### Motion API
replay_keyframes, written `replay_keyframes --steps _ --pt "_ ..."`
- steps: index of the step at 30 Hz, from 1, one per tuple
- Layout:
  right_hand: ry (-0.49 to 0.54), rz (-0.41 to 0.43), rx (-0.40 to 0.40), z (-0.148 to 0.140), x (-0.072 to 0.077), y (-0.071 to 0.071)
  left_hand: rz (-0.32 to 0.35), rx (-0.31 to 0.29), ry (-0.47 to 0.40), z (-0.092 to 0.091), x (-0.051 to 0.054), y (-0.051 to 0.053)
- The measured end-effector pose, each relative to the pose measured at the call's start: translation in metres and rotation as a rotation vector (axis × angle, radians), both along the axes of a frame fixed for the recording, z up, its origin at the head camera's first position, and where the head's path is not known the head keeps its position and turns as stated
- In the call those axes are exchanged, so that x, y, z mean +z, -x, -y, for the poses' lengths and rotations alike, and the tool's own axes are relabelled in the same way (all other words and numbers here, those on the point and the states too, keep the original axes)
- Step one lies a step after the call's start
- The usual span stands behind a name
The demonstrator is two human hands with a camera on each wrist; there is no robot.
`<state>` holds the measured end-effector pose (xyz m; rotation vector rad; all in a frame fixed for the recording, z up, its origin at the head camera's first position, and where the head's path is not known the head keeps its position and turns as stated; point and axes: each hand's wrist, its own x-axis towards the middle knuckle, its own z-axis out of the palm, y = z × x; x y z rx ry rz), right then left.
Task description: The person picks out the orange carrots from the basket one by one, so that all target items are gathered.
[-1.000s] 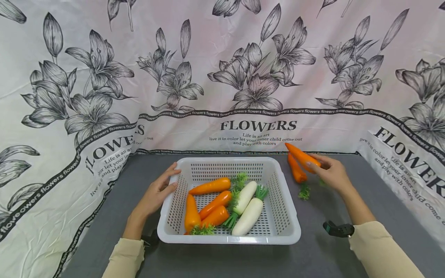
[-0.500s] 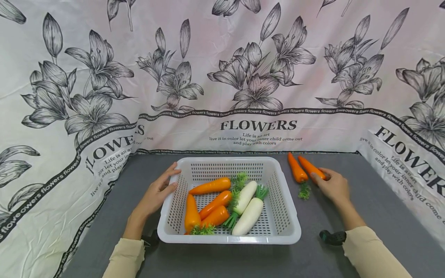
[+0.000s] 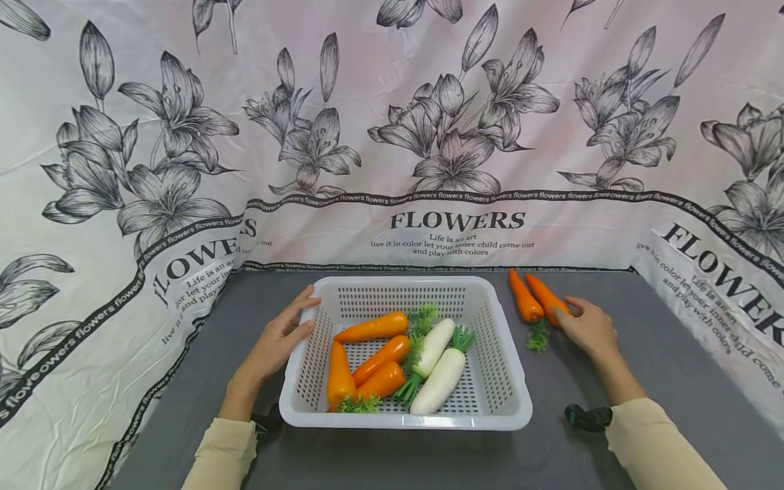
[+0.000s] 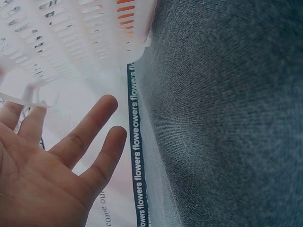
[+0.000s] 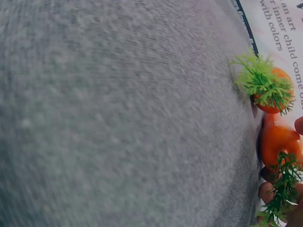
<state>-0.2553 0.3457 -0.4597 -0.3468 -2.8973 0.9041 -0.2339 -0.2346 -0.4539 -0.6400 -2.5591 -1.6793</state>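
Basket (image 3: 404, 422), lower centre: white plastic, smooth, soft gloss on rim. Carrots (image 3: 371, 327), inside it and at right: smooth, glossy, plastic-looking. White radishes (image 3: 438, 382), lower centre: smooth, satin sheen. Leafy tops (image 3: 358, 405): plastic-looking, feathery. Table cover (image 3: 404, 463), bottom of frame: grey matt cloth, fine ribbed texture up close. Backdrop (image 3: 312, 235), upper frame: thin printed sheet, creased, faint sheen. Sleeves (image 3: 661, 439), bottom corners: matt cloth.

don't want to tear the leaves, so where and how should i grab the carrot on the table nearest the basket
Probably pinch the nearest carrot across its thick end, just beyond the leaves, from above. It lies flat, tip toward the flower-print cloth; the neighbouring carrot, held by the right hand, crowds its right side.
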Motion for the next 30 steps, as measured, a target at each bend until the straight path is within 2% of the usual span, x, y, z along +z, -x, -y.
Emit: replay_keyframes --steps 3,10,20,30 --pt "0.012 0.009 0.014 -0.001 0.002 0.0 -0.003 -0.002 -0.003 0.001 0.0 0.001" --pt "-0.014 -0.042 0.044 0.0 -0.001 0.001 -0.001 0.001 0.006 0.0 0.001 0.0" --pt "-0.006 -0.028 0.013 0.008 -0.002 0.004 0.0 -0.004 0.005 0.0 0.0 0.001" --pt "-0.025 -0.069 -0.009 0.007 -0.001 0.002 -0.007 -0.003 -0.002 0.001 -0.001 0.001"
